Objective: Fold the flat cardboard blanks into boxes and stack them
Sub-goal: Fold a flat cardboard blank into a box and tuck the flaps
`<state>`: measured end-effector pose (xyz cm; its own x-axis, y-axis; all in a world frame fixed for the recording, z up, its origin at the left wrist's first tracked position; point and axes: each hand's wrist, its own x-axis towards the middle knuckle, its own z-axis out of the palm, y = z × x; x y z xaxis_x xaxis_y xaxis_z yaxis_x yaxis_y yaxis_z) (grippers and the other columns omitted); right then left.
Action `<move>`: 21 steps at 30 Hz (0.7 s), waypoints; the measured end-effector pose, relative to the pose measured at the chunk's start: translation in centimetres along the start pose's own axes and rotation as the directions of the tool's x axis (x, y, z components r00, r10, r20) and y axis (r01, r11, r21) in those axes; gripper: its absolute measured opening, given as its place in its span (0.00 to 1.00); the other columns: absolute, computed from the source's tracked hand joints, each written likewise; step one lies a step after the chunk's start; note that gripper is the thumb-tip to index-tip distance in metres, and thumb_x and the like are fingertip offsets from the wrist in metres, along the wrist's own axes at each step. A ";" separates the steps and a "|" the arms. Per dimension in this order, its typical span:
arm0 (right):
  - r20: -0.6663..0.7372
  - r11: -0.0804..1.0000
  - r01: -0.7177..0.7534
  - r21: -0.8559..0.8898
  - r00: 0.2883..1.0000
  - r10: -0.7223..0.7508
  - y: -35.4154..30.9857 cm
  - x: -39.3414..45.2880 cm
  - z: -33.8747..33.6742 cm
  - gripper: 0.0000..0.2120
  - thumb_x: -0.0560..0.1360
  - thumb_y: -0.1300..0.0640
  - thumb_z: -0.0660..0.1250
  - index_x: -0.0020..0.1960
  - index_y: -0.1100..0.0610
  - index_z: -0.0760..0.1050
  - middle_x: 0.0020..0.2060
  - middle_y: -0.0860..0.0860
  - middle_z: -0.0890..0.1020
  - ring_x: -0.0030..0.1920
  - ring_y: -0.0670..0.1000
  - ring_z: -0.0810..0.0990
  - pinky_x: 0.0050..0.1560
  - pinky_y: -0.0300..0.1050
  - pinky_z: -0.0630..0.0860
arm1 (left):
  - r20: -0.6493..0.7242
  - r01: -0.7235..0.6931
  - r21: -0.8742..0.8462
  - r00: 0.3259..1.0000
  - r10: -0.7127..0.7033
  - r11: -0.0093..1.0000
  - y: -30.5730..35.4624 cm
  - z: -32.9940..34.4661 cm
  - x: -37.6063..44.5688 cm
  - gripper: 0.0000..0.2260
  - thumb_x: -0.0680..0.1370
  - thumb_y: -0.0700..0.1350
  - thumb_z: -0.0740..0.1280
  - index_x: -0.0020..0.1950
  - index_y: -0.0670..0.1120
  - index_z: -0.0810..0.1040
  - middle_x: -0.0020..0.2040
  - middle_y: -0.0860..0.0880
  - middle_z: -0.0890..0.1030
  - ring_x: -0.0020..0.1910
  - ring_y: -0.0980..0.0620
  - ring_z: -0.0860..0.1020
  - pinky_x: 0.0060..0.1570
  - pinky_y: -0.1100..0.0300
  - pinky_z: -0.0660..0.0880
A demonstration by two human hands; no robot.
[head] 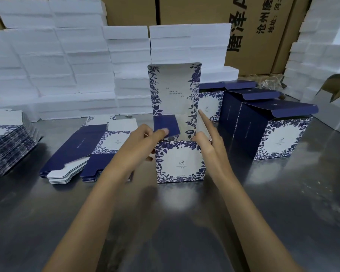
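The steel table [283, 203] carries the whole job, and most of it looks undone. At nine o'clock a thick stack of flat blanks [6, 142] waits untouched, and a smaller pile of blanks [77, 152] lies just left of centre, so many boxes remain to be folded. At two to three o'clock stand the finished boxes [273, 134], at least three in a row with their navy lids folded over; they sit side by side, not piled on each other, so stacking seems yet to come. At the centre stands the box in hand [180, 161], upright, its body formed and its tall lid flap [175, 89] pointing up toward twelve o'clock, not yet closed. The left hand [143, 142], at the box's nine o'clock side, pinches the navy side flap [167, 126] with its thumb on top, apparently turning it inward. The right hand [208, 140], at three o'clock, has its fingers straight and apart, forefinger raised, resting against the box's right edge.
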<state>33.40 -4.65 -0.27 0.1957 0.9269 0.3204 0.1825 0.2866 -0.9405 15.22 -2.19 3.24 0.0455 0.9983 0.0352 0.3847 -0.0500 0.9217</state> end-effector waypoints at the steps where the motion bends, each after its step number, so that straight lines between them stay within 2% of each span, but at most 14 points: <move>1: 0.000 1.000 0.004 -0.004 1.000 -0.004 0.0 0.0 0.0 0.30 0.73 0.44 0.59 0.75 0.32 0.64 0.72 0.36 0.70 0.74 0.44 0.66 0.75 0.58 0.65 | 0.015 0.000 0.069 1.000 -0.001 0.998 0.4 -0.2 0.0 0.17 0.78 0.60 0.68 0.42 0.47 0.70 0.37 0.50 0.79 0.36 0.54 0.80 0.49 0.48 0.81; 3: 0.014 1.000 -0.005 0.008 1.000 0.005 -0.1 0.1 -0.1 0.30 0.73 0.46 0.59 0.75 0.34 0.65 0.72 0.36 0.71 0.74 0.44 0.66 0.75 0.57 0.65 | 0.018 -0.018 0.168 1.000 0.015 0.986 1.0 -0.5 0.0 0.17 0.80 0.57 0.65 0.40 0.46 0.70 0.30 0.51 0.77 0.28 0.54 0.79 0.47 0.48 0.80; 5: 0.024 0.999 -0.026 0.047 0.999 0.025 -0.2 0.1 -0.1 0.30 0.72 0.47 0.61 0.74 0.36 0.67 0.70 0.38 0.73 0.72 0.43 0.70 0.74 0.55 0.68 | 0.004 -0.047 0.289 0.999 0.048 0.956 1.4 -0.6 -0.1 0.18 0.82 0.56 0.62 0.38 0.46 0.68 0.30 0.49 0.75 0.29 0.49 0.77 0.44 0.52 0.76; 7: 0.007 0.995 -0.037 0.092 0.999 0.037 -0.3 0.1 0.0 0.29 0.71 0.47 0.65 0.72 0.38 0.70 0.67 0.39 0.76 0.67 0.40 0.74 0.70 0.47 0.72 | -0.019 -0.081 0.414 0.995 0.097 0.907 1.7 -0.4 -0.4 0.17 0.83 0.52 0.60 0.38 0.45 0.67 0.31 0.49 0.72 0.32 0.48 0.72 0.39 0.55 0.68; 9: -0.005 0.994 -0.034 0.107 0.999 0.035 -0.3 0.1 0.0 0.26 0.73 0.47 0.69 0.71 0.38 0.71 0.66 0.39 0.76 0.65 0.38 0.75 0.64 0.37 0.72 | -0.042 -0.126 0.469 0.985 0.165 0.874 1.6 0.1 -0.8 0.17 0.84 0.48 0.59 0.37 0.45 0.64 0.31 0.49 0.69 0.31 0.49 0.67 0.33 0.55 0.61; 11: -0.012 0.992 -0.029 0.127 0.999 0.031 -0.2 0.0 0.1 0.25 0.76 0.51 0.70 0.70 0.38 0.70 0.65 0.38 0.76 0.64 0.36 0.75 0.57 0.29 0.72 | -0.016 -0.160 0.485 0.981 0.191 0.860 1.6 0.2 -1.2 0.17 0.83 0.45 0.59 0.35 0.46 0.62 0.29 0.50 0.66 0.29 0.50 0.65 0.31 0.55 0.60; 12: -0.015 0.991 -0.031 0.134 0.999 0.033 -0.1 0.1 0.1 0.25 0.76 0.54 0.69 0.70 0.38 0.70 0.65 0.38 0.77 0.63 0.36 0.75 0.55 0.29 0.71 | 0.019 -0.153 0.477 0.986 0.164 0.865 1.8 -0.1 -1.1 0.17 0.83 0.45 0.60 0.34 0.46 0.63 0.28 0.51 0.66 0.28 0.50 0.65 0.30 0.56 0.61; 15: -0.001 0.988 -0.036 0.152 0.999 0.036 0.0 0.1 0.2 0.25 0.75 0.53 0.66 0.70 0.38 0.71 0.62 0.38 0.78 0.58 0.35 0.78 0.55 0.34 0.74 | 0.132 0.017 0.383 0.989 -0.073 0.924 3.4 -1.7 0.3 0.20 0.82 0.47 0.63 0.29 0.48 0.69 0.22 0.53 0.67 0.20 0.52 0.66 0.28 0.62 0.69; 17: 0.018 0.986 -0.041 0.164 0.999 0.038 0.0 0.1 0.2 0.26 0.72 0.50 0.64 0.70 0.39 0.71 0.61 0.36 0.78 0.55 0.34 0.79 0.52 0.31 0.75 | 0.158 0.099 0.367 0.973 -0.167 0.925 4.0 -2.3 1.2 0.19 0.83 0.49 0.63 0.33 0.47 0.69 0.20 0.53 0.67 0.20 0.52 0.64 0.29 0.61 0.72; 19: 0.013 0.985 -0.035 0.169 0.999 0.033 -0.1 0.0 0.2 0.27 0.71 0.49 0.63 0.70 0.40 0.71 0.60 0.34 0.78 0.53 0.32 0.79 0.48 0.26 0.74 | 0.106 0.062 0.396 0.988 -0.113 0.916 3.8 -1.5 1.3 0.17 0.83 0.50 0.61 0.37 0.44 0.71 0.24 0.51 0.69 0.23 0.51 0.66 0.30 0.61 0.71; 21: -0.004 0.984 -0.031 0.174 0.999 0.032 -0.1 0.1 0.2 0.27 0.71 0.50 0.63 0.71 0.42 0.71 0.59 0.34 0.79 0.52 0.32 0.79 0.47 0.25 0.73 | 0.037 -0.054 0.394 0.998 0.043 0.917 2.6 -0.2 0.7 0.16 0.84 0.47 0.60 0.36 0.45 0.67 0.26 0.51 0.67 0.26 0.50 0.65 0.31 0.61 0.67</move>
<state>33.20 -4.53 -0.15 0.2053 0.9346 0.2903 0.0060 0.2954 -0.9553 16.06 -1.60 5.74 0.0963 0.9935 0.0607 0.7140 -0.1114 0.6913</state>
